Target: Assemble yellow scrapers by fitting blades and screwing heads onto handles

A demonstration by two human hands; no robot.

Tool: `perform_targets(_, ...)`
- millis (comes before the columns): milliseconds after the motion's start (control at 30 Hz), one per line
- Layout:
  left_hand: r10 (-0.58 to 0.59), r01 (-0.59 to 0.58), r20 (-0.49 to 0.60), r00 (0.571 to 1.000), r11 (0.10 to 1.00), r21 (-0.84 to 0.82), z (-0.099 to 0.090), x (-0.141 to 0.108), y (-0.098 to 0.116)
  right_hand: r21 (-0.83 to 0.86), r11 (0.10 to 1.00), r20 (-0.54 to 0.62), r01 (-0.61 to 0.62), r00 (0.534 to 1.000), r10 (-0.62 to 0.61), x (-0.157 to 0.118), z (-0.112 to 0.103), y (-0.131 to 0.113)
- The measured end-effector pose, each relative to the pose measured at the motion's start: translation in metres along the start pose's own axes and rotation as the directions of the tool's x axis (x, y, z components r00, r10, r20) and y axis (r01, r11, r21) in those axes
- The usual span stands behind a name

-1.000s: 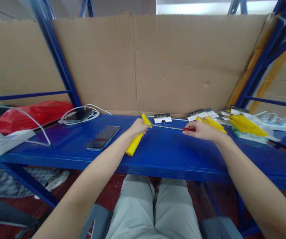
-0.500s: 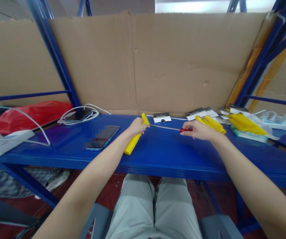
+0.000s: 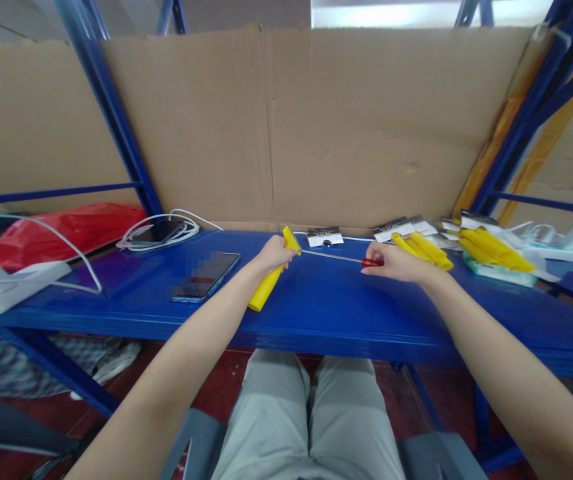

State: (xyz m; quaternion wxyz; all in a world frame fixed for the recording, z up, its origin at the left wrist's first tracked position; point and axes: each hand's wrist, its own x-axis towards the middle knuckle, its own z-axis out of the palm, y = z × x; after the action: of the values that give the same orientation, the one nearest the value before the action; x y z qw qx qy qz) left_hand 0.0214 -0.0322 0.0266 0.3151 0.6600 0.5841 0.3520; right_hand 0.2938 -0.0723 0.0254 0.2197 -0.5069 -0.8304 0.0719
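Observation:
My left hand is closed around a yellow T-shaped tool, its handle pointing down toward the table's front edge and its short head showing above the fingers. What kind of tool it is I cannot tell. My right hand grips the red handle of a screwdriver, fingers pinched around it. The thin metal shaft runs level to the left, and its tip meets the yellow head. Just behind the right hand lie several similar yellow pieces.
On the blue table are a phone, a coiled white cable, a power strip and a red bag. Black-and-white cards lie along the cardboard wall. More yellow pieces rest at the right.
The fingers of my right hand have shifted slightly on the red handle, which shows turned a little. My left hand and the yellow tool stay in place.

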Motion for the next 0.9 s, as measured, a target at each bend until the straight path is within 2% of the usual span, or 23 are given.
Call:
perform_targets(100,0.0,0.0,-0.008,1.0,0.999,0.034,0.0,0.003,-0.002,-0.015,1.0,-0.024,0.015,1.0,-0.015,0.0,0.001,0.002)
perform_targets(333,0.011,-0.01,-0.02,1.0,0.997,0.077,-0.001,0.004,-0.003,-0.065,0.998,0.067,-0.022,0.997,0.027,-0.001,-0.001,-0.008)
perform_targets(667,-0.024,0.026,-0.02,1.0,0.992,0.127,-0.003,-0.002,0.002,-0.196,0.98,-0.096,0.033,0.994,-0.053,0.002,0.007,0.0)
perform_targets(900,-0.014,0.017,-0.029,0.999,0.994,0.104,-0.006,-0.001,0.001,-0.15,0.987,0.02,0.062,0.998,-0.06,0.001,0.007,-0.01)
